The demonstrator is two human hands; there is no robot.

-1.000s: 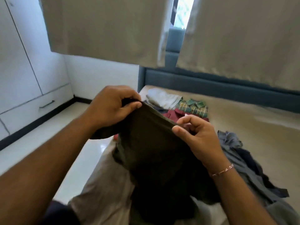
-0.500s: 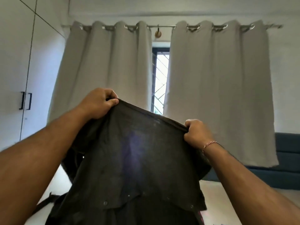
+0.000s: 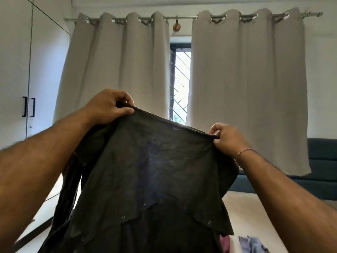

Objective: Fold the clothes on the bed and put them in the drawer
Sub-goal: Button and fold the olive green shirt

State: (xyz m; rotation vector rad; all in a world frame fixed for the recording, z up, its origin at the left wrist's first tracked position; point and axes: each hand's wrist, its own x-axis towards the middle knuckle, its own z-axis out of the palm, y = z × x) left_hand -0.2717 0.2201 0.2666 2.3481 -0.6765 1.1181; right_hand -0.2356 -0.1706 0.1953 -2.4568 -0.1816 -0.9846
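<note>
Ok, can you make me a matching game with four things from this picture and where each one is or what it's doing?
Things:
1. dark shirt
2. curtains
3. bracelet
4. wardrobe handles

Places or states:
A. hanging from a rod over the window
B. on the white doors at the far left
C. held up by its top edge in both hands
D. round the right wrist

Pairs: 1-C, 2-A, 3-D, 4-B. The left hand and right hand each pinch the shirt.

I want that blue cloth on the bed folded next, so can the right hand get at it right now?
Probably not yet: the right hand pinches the dark shirt up high, with the blue cloth far below it.
</note>
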